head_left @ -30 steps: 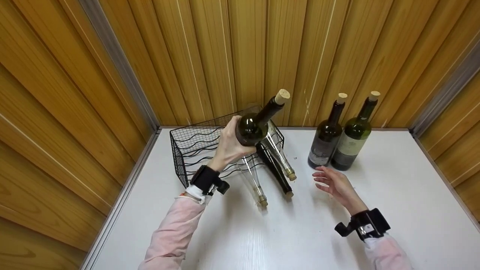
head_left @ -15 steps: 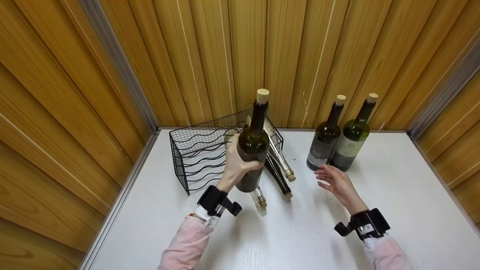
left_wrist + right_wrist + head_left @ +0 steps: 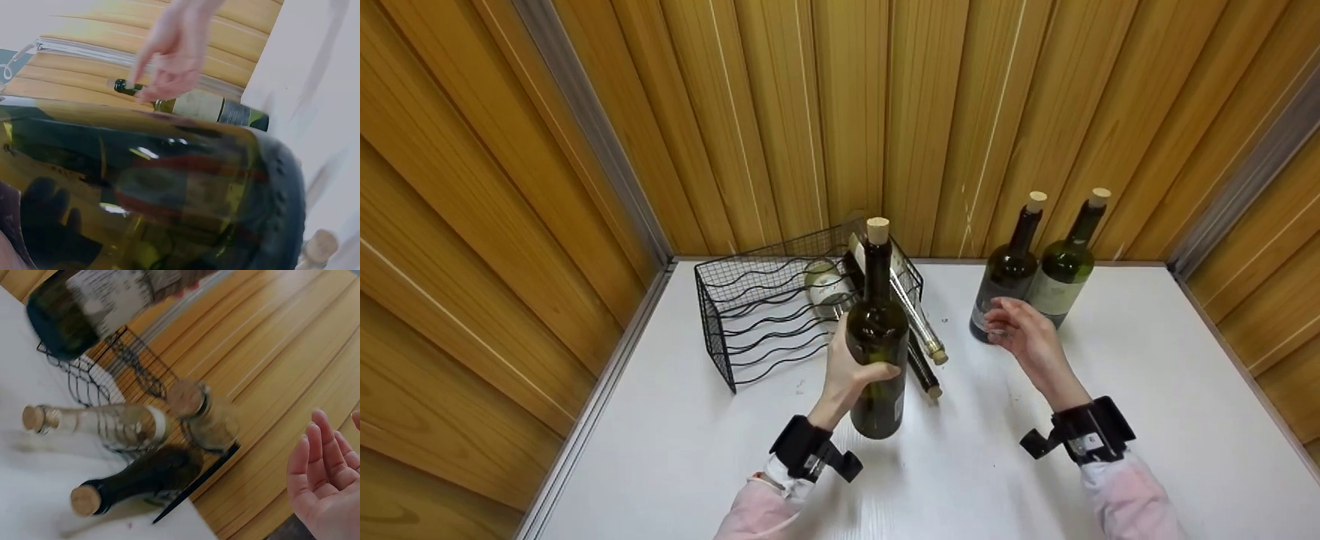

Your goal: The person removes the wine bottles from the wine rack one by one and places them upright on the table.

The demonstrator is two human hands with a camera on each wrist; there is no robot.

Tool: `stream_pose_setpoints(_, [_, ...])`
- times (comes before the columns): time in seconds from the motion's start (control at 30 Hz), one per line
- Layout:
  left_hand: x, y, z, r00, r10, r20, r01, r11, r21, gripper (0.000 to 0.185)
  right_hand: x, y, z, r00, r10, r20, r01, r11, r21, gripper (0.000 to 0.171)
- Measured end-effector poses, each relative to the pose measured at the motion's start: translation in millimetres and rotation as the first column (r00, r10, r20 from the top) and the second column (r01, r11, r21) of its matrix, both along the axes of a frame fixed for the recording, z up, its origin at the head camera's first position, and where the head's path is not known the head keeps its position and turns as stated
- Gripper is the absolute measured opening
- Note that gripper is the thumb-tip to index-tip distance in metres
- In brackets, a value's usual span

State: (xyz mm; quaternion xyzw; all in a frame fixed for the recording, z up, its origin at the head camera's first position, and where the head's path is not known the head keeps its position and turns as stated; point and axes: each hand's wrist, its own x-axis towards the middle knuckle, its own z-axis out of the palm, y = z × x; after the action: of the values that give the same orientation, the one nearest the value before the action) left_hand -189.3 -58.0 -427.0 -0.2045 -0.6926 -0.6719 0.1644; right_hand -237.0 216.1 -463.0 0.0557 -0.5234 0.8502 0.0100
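Green bottle stands upright over the tabletop, gripped by my left hand. My right hand hovers relaxed, holding nothing. Behind, the wire rack holds lying bottles; two bottles stand right.

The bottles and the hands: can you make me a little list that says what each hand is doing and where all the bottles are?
left hand: grips the dark green bottle, upright, above the white table
right hand: open, holds nothing, in front of the two standing bottles
wire rack: black, at the back left, with corked bottles lying in it, necks poking out
wall: wooden panels
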Motion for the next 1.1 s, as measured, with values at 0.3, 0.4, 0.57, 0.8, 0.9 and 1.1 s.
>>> stream_pose_setpoints(0.3, [-3.4,14.1,-34.9,0.997,-0.038,0.064,0.036,0.999,0.036,0.076,1.7,-28.7,44.2,0.986,0.094,-0.14,-0.101,0.994,-0.043,0.02])
stream_pose_setpoints(0.4, [-7.1,18.8,-47.7,0.997,-0.043,0.07,0.041,0.999,0.028,0.078,3.9,-43.7,55.4,0.973,0.136,-0.186,-0.143,0.99,-0.021,0.021])
stream_pose_setpoints(0.57, [-4.7,26.0,-53.4,0.997,-0.03,0.068,0.03,1.0,0.001,0.078,7.7,-65.6,69.1,0.936,0.222,-0.274,-0.219,0.975,0.04,0.028])
stream_pose_setpoints(0.8, [-0.9,33.6,-55.5,0.995,-0.035,0.089,0.036,0.999,-0.012,0.071,9.9,-81.1,80.7,0.924,0.253,-0.286,-0.241,0.967,0.078,0.03])
stream_pose_setpoints(0.9, [0.4,37.4,-56.4,0.995,-0.04,0.091,0.041,0.999,-0.012,0.071,10.3,-85.4,83.0,0.931,0.248,-0.269,-0.241,0.969,0.062,0.032])
stream_pose_setpoints(1.1, [4.6,42.7,-58.6,0.995,0.007,0.099,0.002,0.996,-0.087,0.068,11.8,-91.7,85.1,0.923,0.279,-0.265,-0.265,0.96,0.087,0.04])
